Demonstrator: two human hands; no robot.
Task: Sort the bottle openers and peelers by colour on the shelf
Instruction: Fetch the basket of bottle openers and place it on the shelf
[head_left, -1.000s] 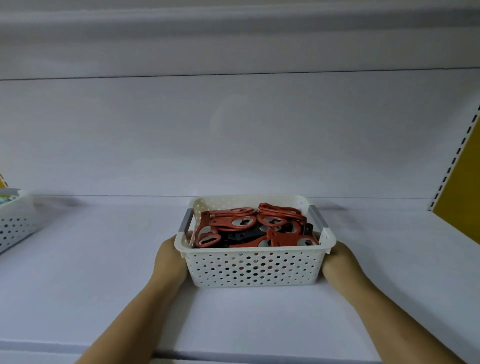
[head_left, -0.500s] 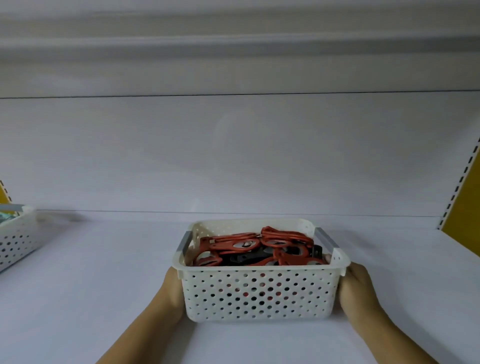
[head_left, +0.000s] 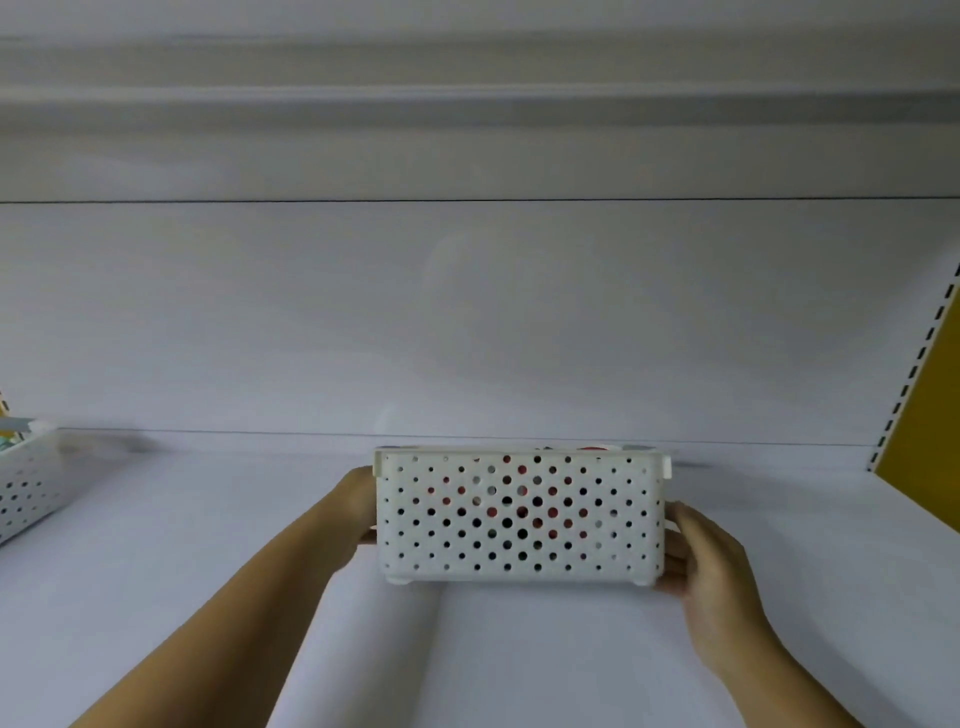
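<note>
A white perforated basket (head_left: 613, 525) is held level just above the white shelf (head_left: 519, 649), with its front wall facing me. My left hand (head_left: 358, 506) grips its left end and my right hand (head_left: 706, 558) grips its right end low down. Red and black tools (head_left: 522, 512) show only through the holes and as a sliver over the rim; which are openers or peelers I cannot tell.
A second white perforated basket (head_left: 23, 486) stands at the far left edge of the shelf. The shelf's white back panel rises behind. A slotted upright (head_left: 914, 374) and a yellow panel (head_left: 935, 457) bound the right side.
The basket has come up off the shelf and towards me; I now see its front wall instead of its contents. Both hands have shifted lower on its ends.
</note>
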